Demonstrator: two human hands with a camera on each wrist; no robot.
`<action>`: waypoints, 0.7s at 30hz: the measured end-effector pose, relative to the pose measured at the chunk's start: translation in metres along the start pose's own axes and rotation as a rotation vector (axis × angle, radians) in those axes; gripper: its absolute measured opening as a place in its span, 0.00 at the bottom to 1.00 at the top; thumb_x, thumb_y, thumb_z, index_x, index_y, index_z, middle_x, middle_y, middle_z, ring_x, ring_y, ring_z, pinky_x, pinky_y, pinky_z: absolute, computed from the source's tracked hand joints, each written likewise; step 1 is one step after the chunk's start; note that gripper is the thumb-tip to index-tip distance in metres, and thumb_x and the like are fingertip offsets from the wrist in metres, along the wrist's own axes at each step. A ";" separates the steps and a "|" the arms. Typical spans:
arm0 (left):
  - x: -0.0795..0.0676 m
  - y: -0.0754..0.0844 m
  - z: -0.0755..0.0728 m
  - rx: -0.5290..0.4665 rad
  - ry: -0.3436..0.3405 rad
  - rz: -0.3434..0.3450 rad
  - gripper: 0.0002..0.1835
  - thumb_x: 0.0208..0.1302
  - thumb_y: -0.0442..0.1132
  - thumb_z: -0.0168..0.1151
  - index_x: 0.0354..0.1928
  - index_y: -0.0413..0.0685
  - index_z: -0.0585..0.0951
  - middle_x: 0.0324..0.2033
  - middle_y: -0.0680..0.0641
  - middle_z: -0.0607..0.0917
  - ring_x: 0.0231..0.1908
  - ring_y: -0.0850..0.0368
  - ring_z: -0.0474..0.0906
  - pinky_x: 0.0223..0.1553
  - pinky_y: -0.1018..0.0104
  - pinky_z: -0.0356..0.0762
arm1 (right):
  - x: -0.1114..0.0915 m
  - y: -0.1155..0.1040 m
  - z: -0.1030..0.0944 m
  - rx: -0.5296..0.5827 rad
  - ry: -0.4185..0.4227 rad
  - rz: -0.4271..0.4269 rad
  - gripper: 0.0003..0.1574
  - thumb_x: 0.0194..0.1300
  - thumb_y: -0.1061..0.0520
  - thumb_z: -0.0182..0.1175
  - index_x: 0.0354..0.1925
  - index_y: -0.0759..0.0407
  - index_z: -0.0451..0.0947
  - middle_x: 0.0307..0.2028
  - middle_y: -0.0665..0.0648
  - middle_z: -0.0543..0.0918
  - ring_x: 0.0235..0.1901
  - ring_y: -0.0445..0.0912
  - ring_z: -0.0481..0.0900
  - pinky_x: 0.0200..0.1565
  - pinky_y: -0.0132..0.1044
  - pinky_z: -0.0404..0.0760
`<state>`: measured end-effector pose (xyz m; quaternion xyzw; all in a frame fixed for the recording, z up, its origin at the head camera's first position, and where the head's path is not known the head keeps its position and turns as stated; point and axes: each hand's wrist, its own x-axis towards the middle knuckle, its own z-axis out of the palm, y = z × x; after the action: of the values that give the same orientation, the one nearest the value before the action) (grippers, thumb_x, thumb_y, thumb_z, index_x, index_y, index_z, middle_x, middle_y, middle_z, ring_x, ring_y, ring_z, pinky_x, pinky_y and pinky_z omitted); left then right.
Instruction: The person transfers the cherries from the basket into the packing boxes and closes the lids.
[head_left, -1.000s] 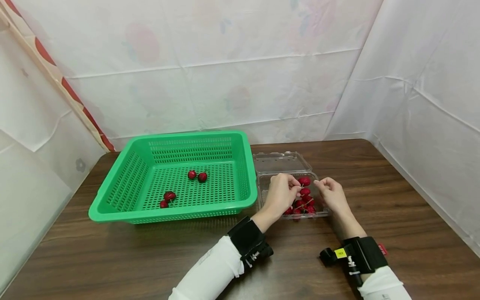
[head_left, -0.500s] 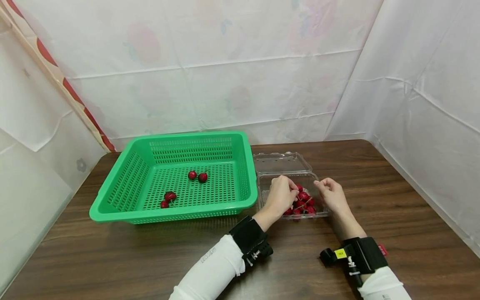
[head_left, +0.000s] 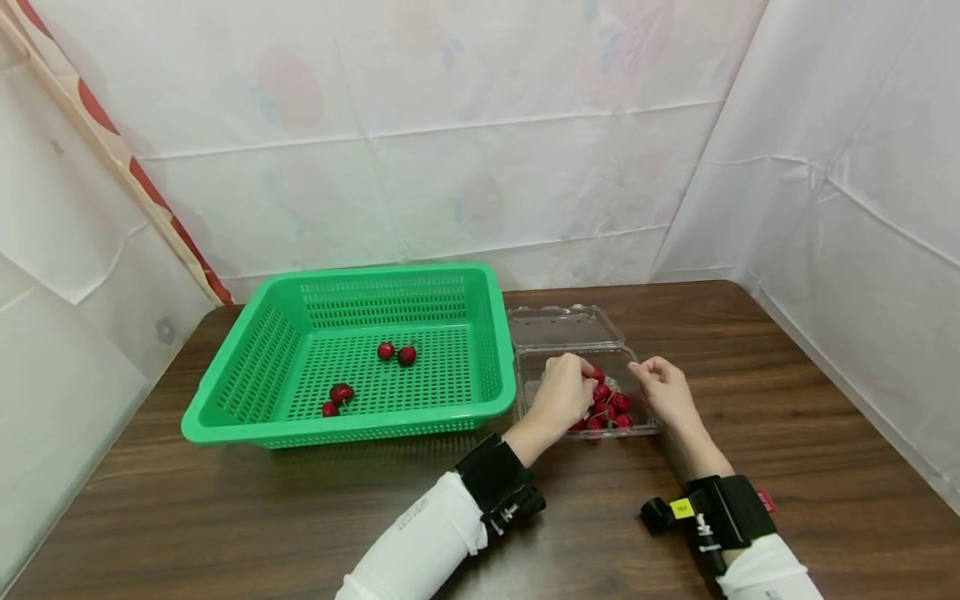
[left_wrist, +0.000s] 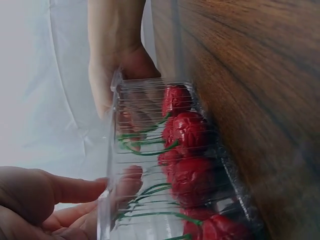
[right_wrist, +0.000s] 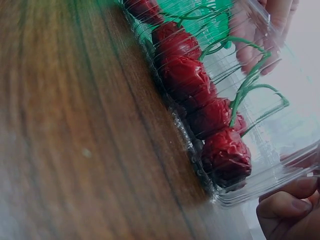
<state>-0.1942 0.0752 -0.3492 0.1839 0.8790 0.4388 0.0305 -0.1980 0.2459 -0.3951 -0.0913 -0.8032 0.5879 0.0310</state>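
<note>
A clear plastic clamshell box (head_left: 529,377) holds several red cherries (head_left: 618,402) with green stems. My left hand (head_left: 558,393) reaches in over its left side, fingertips right at the upper cherries; I cannot tell whether they pinch a stem. In the left wrist view, the left fingers (left_wrist: 127,182) show through the clear wall, close to the stems (left_wrist: 155,190). My right hand (head_left: 667,395) grips the box's right rim. The right wrist view has its curled fingers (right_wrist: 287,205) at the box corner, beside a cherry (right_wrist: 227,157).
A green perforated basket (head_left: 498,358) stands left of the box, one cherry pair (head_left: 407,356) near its middle and another pair (head_left: 342,393) nearer the front. The hinged lid (head_left: 566,327) lies folded back behind the box on the wooden table (head_left: 315,517). White curtains (head_left: 480,142) enclose the table.
The upper cherries in the box have shifted left and down towards the others, beside my left fingertips. The left hand has dipped slightly; the right hand stays at the rim.
</note>
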 end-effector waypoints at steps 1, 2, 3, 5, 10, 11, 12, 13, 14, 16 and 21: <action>-0.001 0.001 -0.001 0.017 0.005 0.016 0.10 0.61 0.31 0.54 0.41 0.33 0.79 0.19 0.48 0.80 0.12 0.65 0.70 0.12 0.75 0.62 | 0.000 0.000 0.000 -0.005 0.000 -0.001 0.16 0.66 0.52 0.49 0.29 0.63 0.61 0.09 0.47 0.61 0.09 0.38 0.57 0.12 0.30 0.60; -0.001 0.001 -0.002 0.043 0.008 0.032 0.10 0.61 0.31 0.55 0.41 0.34 0.80 0.20 0.48 0.80 0.11 0.64 0.69 0.12 0.75 0.61 | 0.000 0.000 0.000 -0.006 0.000 0.000 0.16 0.66 0.52 0.49 0.29 0.63 0.62 0.09 0.47 0.61 0.09 0.38 0.57 0.12 0.30 0.60; -0.002 0.002 -0.003 0.065 0.008 0.047 0.09 0.61 0.32 0.55 0.40 0.34 0.80 0.20 0.48 0.80 0.10 0.64 0.68 0.12 0.75 0.60 | 0.000 0.000 0.000 -0.005 0.000 0.000 0.16 0.66 0.52 0.49 0.29 0.63 0.62 0.09 0.47 0.61 0.09 0.38 0.57 0.12 0.30 0.60; -0.003 0.003 -0.004 0.101 0.007 0.074 0.09 0.60 0.33 0.56 0.39 0.35 0.80 0.22 0.47 0.81 0.10 0.64 0.67 0.12 0.75 0.60 | 0.000 0.000 0.000 -0.007 0.001 -0.002 0.16 0.65 0.52 0.50 0.29 0.63 0.62 0.09 0.47 0.60 0.09 0.38 0.57 0.12 0.30 0.60; -0.007 0.006 -0.008 0.187 0.026 0.121 0.08 0.59 0.36 0.58 0.37 0.40 0.81 0.22 0.50 0.81 0.11 0.67 0.67 0.14 0.77 0.62 | 0.000 0.000 0.000 -0.008 0.002 -0.007 0.15 0.65 0.53 0.50 0.28 0.62 0.61 0.10 0.47 0.60 0.09 0.38 0.57 0.12 0.30 0.60; -0.009 0.007 -0.009 0.199 0.033 0.130 0.08 0.59 0.37 0.58 0.37 0.41 0.81 0.21 0.51 0.80 0.12 0.68 0.67 0.14 0.77 0.62 | 0.001 0.000 0.000 -0.007 0.000 -0.007 0.15 0.65 0.53 0.50 0.28 0.62 0.61 0.10 0.47 0.61 0.09 0.38 0.57 0.12 0.30 0.60; -0.010 0.009 -0.011 0.206 0.035 0.138 0.08 0.59 0.37 0.58 0.37 0.41 0.82 0.20 0.52 0.80 0.12 0.68 0.66 0.14 0.77 0.62 | 0.001 0.000 0.000 -0.004 -0.001 -0.006 0.15 0.65 0.53 0.49 0.28 0.62 0.61 0.09 0.46 0.61 0.09 0.38 0.57 0.12 0.30 0.60; -0.012 0.009 -0.013 0.214 0.041 0.148 0.07 0.59 0.37 0.58 0.36 0.42 0.82 0.19 0.53 0.79 0.12 0.68 0.66 0.14 0.77 0.62 | 0.001 0.000 0.000 -0.003 -0.004 -0.006 0.15 0.65 0.53 0.49 0.28 0.62 0.61 0.09 0.46 0.61 0.09 0.38 0.57 0.12 0.30 0.60; -0.013 0.010 -0.016 0.224 0.050 0.158 0.07 0.59 0.37 0.58 0.36 0.43 0.82 0.19 0.54 0.79 0.12 0.68 0.66 0.14 0.77 0.62 | 0.001 0.000 0.000 -0.004 -0.006 -0.007 0.15 0.65 0.53 0.49 0.28 0.62 0.61 0.09 0.46 0.61 0.09 0.38 0.57 0.12 0.30 0.60; -0.016 0.011 -0.021 0.224 0.062 0.171 0.07 0.59 0.37 0.58 0.36 0.43 0.82 0.18 0.54 0.78 0.12 0.68 0.66 0.14 0.77 0.62 | 0.000 0.000 -0.001 -0.007 -0.010 -0.007 0.16 0.66 0.52 0.49 0.29 0.63 0.61 0.09 0.46 0.61 0.09 0.38 0.57 0.12 0.30 0.60; -0.022 0.009 -0.035 0.208 0.093 0.194 0.08 0.60 0.38 0.57 0.37 0.42 0.80 0.17 0.55 0.75 0.13 0.68 0.66 0.15 0.77 0.61 | 0.000 0.000 -0.001 -0.015 -0.016 -0.008 0.17 0.66 0.51 0.49 0.30 0.64 0.62 0.10 0.47 0.60 0.09 0.38 0.57 0.12 0.31 0.60</action>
<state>-0.1785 0.0460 -0.3226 0.2497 0.8982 0.3545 -0.0722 -0.1978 0.2473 -0.3946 -0.0838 -0.8081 0.5824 0.0261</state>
